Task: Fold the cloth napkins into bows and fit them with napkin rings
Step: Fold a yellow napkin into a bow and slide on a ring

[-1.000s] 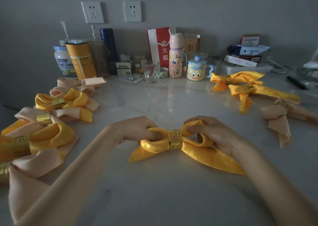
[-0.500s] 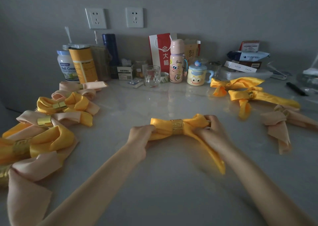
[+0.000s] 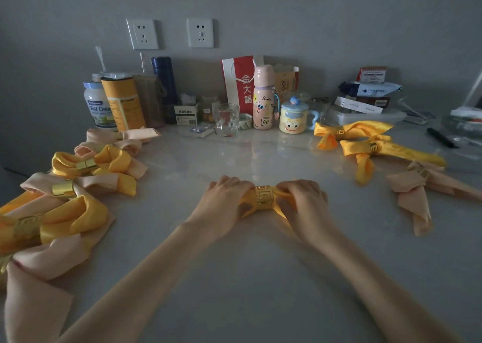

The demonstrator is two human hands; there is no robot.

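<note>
The yellow napkin (image 3: pixel 247 205) sits at the middle of the table (image 3: pixel 234 285), well in from the near edge, with its gold napkin ring (image 3: pixel 264 198) round its waist. A second ago the bow lay nearer the person, loops open and both tails fanned toward the near edge. Now the tails are out of sight and only a little cloth shows on either side of the ring. The left hand (image 3: pixel 224 201) and right hand (image 3: pixel 303 204) each close over a loop, fingers curled down on the cloth, hard against the ring. This bow looks ringed and in its last shaping. Finished bows lie along the left edge (image 3: pixel 86 164) and toward the far right corner (image 3: pixel 352 131).
</note>
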